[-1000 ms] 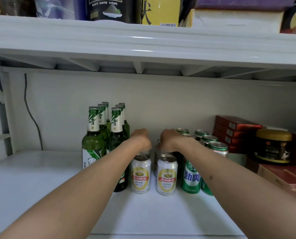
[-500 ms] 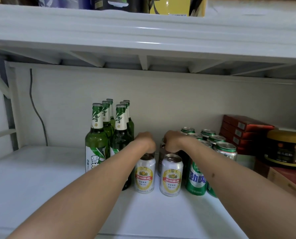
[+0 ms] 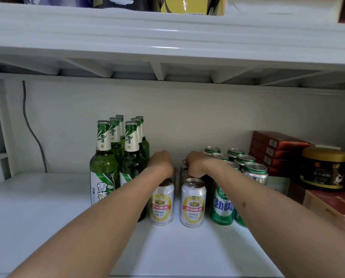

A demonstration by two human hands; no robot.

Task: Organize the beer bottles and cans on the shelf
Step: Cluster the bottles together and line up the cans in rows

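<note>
Nearest, below the wrists, two white cans stand upright on the white shelf [image 3: 47, 207], tops up: one [image 3: 162, 205] under the left forearm, the other [image 3: 192, 203] just left of the right forearm; right of the right arm stand about seven green cans [image 3: 255, 171], upright in rows; left of the left hand stand six green bottles [image 3: 103, 157], necks up; farther in, the left hand [image 3: 161, 162] and right hand [image 3: 195, 163] curl down over partly hidden silver cans [image 3: 182, 171] between them; the grip itself cannot be told.
</note>
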